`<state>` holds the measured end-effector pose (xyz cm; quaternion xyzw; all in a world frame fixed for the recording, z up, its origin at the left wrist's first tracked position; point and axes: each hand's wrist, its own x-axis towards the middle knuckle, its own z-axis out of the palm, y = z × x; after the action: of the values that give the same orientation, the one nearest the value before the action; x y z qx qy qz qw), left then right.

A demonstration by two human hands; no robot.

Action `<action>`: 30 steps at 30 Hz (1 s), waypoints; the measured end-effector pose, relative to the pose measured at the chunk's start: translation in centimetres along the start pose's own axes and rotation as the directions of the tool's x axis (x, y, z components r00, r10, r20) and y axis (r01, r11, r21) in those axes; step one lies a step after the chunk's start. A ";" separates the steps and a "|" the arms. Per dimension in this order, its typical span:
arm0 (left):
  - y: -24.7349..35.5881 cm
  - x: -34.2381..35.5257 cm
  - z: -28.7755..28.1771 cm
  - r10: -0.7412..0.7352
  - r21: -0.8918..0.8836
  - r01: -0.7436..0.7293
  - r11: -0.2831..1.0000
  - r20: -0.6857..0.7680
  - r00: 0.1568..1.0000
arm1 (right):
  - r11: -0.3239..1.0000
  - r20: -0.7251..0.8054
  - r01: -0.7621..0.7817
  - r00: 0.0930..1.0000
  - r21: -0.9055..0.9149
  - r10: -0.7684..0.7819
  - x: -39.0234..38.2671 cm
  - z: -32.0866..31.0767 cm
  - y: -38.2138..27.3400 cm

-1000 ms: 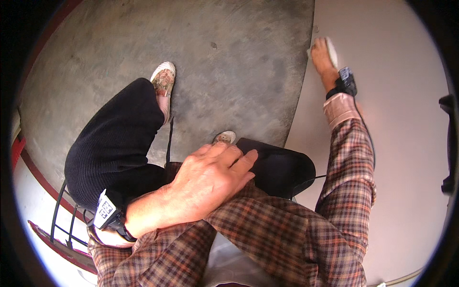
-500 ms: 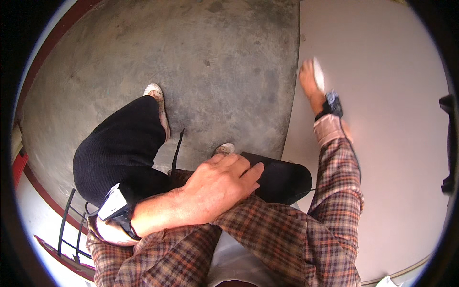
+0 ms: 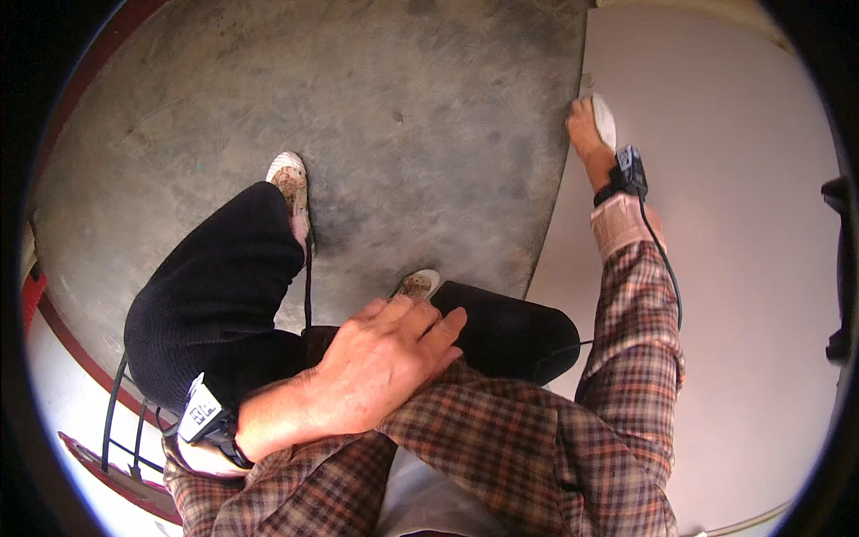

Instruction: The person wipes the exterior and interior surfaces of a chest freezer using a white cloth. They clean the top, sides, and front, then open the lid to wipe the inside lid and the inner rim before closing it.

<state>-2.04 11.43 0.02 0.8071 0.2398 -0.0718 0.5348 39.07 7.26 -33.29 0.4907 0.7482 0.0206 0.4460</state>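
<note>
A white, rounded, flat thing (image 3: 605,122), perhaps a pad or folded cloth, lies under and beside my right hand (image 3: 586,132). The hand is closed on it at the left edge of the pale pinkish-grey tabletop (image 3: 734,233); the hand partly covers it, so its kind cannot be made out. My left hand (image 3: 386,353) lies across my lap, over the checked shirt, back upward. Its fingers are loosely extended with the thumb apart, and nothing shows in it. Each wrist wears a strapped device, the left one whitish (image 3: 199,408), the right one black (image 3: 630,170).
Left of the table stretches a grey concrete floor (image 3: 403,116). My legs in black trousers (image 3: 215,277) are bent, with patterned shoes (image 3: 288,174) below. A black metal frame (image 3: 121,412) stands at lower left. Dark parts (image 3: 837,268) stick up at the far right table edge.
My right hand and the white thing have shifted slightly up the picture. My left hand appears a little further left and lower. The whole view has shifted slightly.
</note>
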 end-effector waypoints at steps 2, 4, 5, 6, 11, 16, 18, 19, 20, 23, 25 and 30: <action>-1.6 0.0 -1.1 -0.015 -0.044 0.015 0.999 -0.002 1.000 | 0.987 0.052 0.074 0.995 0.141 -0.082 -0.7 -0.4 -0.3; -2.3 -0.4 -1.3 -0.022 -0.061 0.022 0.998 -0.001 1.000 | 0.979 0.029 0.110 0.993 0.173 -0.117 -0.4 -1.2 0.4; -2.3 -0.6 -1.1 -0.027 -0.067 0.026 0.997 -0.003 1.000 | 0.975 0.020 0.115 0.992 0.189 -0.121 -0.4 -1.6 1.2; -2.5 -0.8 -0.9 -0.036 -0.075 0.036 0.997 -0.008 0.999 | 0.993 -0.002 0.082 0.997 0.082 -0.082 0.2 -1.9 2.3; -2.9 -1.1 0.6 -0.111 -0.061 0.110 0.992 -0.015 0.994 | 0.970 -0.310 -0.158 0.927 0.183 0.210 5.4 -1.9 8.1; -4.0 -0.7 1.2 -0.152 -0.055 0.151 0.987 -0.016 0.988 | 0.982 -0.183 -0.096 0.975 0.163 0.125 8.3 -0.2 6.2; -4.3 -0.6 1.3 -0.131 -0.072 0.128 0.989 -0.040 0.991 | 0.994 -0.118 -0.034 0.992 0.106 0.046 8.6 0.0 5.7; -4.5 -0.6 1.4 -0.118 -0.075 0.113 0.991 -0.054 0.992 | 0.986 -0.112 -0.035 0.992 0.161 0.054 8.9 -0.1 5.3; -4.4 -0.8 1.5 -0.114 -0.059 0.111 0.992 -0.064 0.991 | 0.976 -0.107 -0.048 0.992 0.211 0.072 8.7 -0.2 5.5; -4.3 -1.5 1.7 -0.111 -0.028 0.109 0.994 -0.084 0.990 | 0.970 0.029 -0.006 1.000 0.242 -0.001 9.7 -1.1 5.7; -4.0 -1.9 1.9 -0.116 -0.026 0.114 0.993 -0.078 0.990 | 0.960 0.061 0.045 0.996 0.276 -0.065 9.9 -1.6 6.1; -4.1 -2.3 2.5 -0.130 -0.011 0.129 0.992 -0.123 0.984 | 0.944 0.094 0.086 0.988 0.318 -0.121 10.5 -1.9 6.7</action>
<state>-5.60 9.75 -3.53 0.7920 0.3245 -0.0559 0.5142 41.31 19.39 -35.83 0.5155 0.7405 -0.1493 0.4045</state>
